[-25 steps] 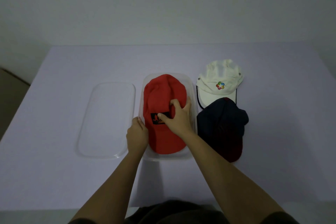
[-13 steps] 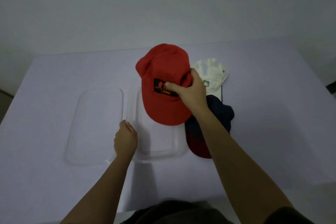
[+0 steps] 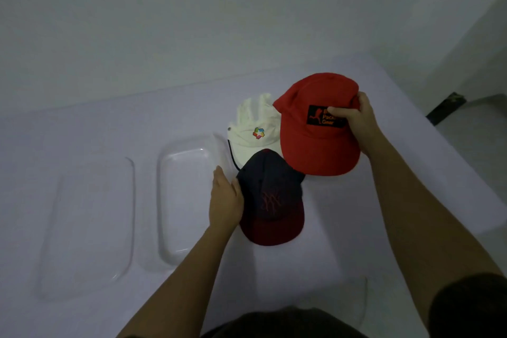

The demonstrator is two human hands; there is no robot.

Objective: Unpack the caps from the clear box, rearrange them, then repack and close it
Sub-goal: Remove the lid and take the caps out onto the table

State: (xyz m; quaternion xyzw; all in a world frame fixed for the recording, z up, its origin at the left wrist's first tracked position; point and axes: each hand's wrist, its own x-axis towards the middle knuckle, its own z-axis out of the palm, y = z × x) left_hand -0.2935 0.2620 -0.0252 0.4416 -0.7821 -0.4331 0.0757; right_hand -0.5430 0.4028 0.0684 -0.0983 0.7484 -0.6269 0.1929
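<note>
My right hand [image 3: 356, 121] grips a red cap [image 3: 310, 143] by its front panel, holding it to the right of the other caps. A white cap [image 3: 253, 129] with a coloured logo lies on the table, partly under a dark navy cap [image 3: 270, 200] with a dark red brim. My left hand [image 3: 225, 197] rests at the left side of the navy cap, its fingers straight, beside the right wall of the clear box [image 3: 167, 200]. The box holds no caps. Its clear lid [image 3: 90, 225] lies flat to the left of it.
The white table [image 3: 356, 228] ends close on the right, where a floor and a dark object [image 3: 445, 107] show. A pale wall stands behind the table's far edge.
My right hand has carried the red cap from over the box to the right, past the white cap. My left hand has left the box's left rim and moved to the navy cap.
</note>
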